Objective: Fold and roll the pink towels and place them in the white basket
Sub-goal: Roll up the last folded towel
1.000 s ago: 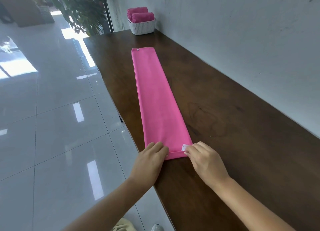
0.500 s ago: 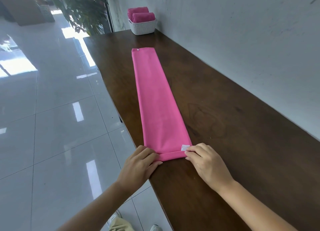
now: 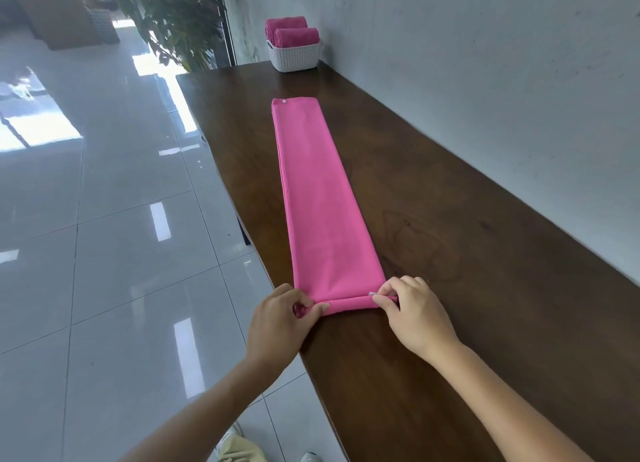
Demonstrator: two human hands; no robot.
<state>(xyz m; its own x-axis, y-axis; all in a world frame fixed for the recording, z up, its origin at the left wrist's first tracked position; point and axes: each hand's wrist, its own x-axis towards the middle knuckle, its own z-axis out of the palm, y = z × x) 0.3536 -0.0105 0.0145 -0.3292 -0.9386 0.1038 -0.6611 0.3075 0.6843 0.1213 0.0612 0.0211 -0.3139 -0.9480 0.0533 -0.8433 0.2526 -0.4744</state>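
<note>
A pink towel (image 3: 322,202), folded into a long narrow strip, lies lengthwise on the dark wooden table (image 3: 450,253). Its near end is turned over into a thin roll (image 3: 349,304). My left hand (image 3: 277,323) pinches the roll's left end at the table's edge. My right hand (image 3: 412,309) pinches the right end, beside a small white label. At the far end of the table stands the white basket (image 3: 296,56), holding two rolled pink towels (image 3: 294,33).
A grey wall (image 3: 485,80) runs along the table's right side. The table's left edge drops to a glossy tiled floor (image 3: 104,253). A leafy plant (image 3: 180,18) stands beyond the far left corner.
The near end of the towel has gone from a flat edge under my fingers to a small roll. Both hands have curled round its ends.
</note>
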